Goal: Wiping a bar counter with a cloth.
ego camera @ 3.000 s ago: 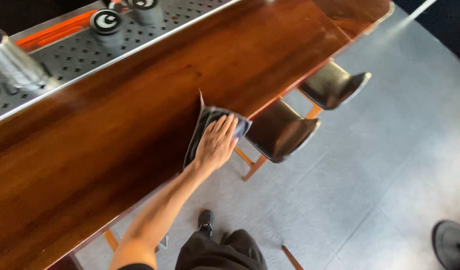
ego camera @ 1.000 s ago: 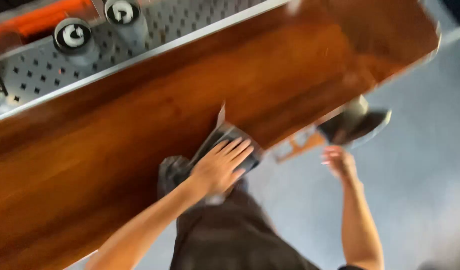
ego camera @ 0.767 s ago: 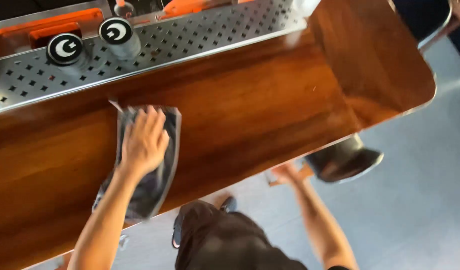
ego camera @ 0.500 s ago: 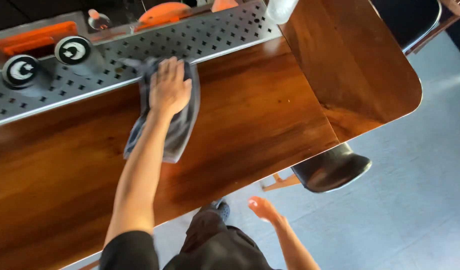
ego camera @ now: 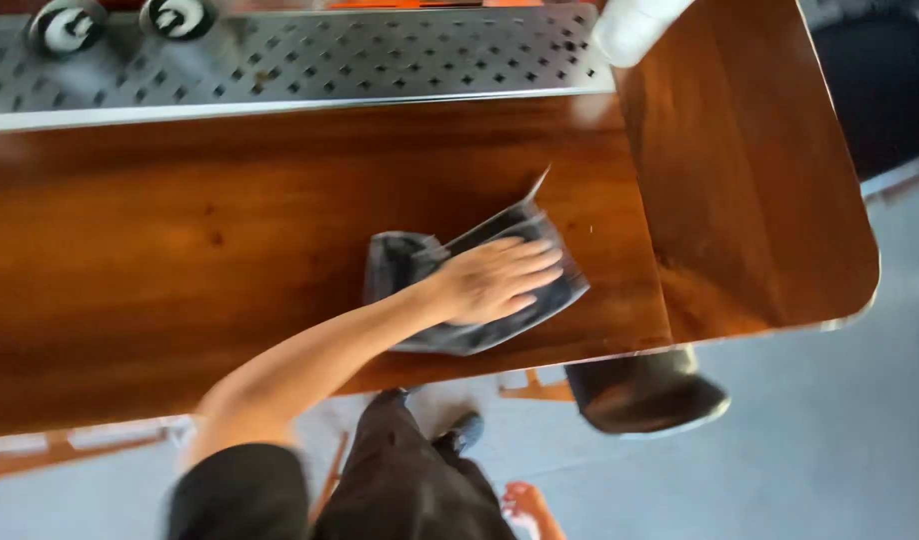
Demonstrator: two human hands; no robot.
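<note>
Far left, two round black-and-white knobs [ego camera: 70, 25] sit at the top edge, cut off by the frame, on a perforated metal tray [ego camera: 310, 60] that runs along the far side of the wooden counter [ego camera: 180, 250].

The left hand [ego camera: 495, 280] lies flat, fingers spread and pointing right, pressed on a dark grey cloth [ego camera: 400, 265]; it does not clench or pinch the cloth, only bears down on it. The cloth lies near the counter's near edge, just short of the seam where the end panel begins. Its long axis runs from lower left to upper right, roughly along the forearm, with one corner sticking up toward the tray. Bare counter stretches well to the left of the cloth and a narrower strip to its right.

The right hand [ego camera: 525, 500] is far from the cloth, low by the person's legs at the bottom edge; only part of it shows, blurred, so I cannot tell whether it is open or closed.

Right of the legs, a dark stool [ego camera: 645, 390] stands partly under the counter. A white cylinder [ego camera: 635, 25] at the top is cut off and blurred.
</note>
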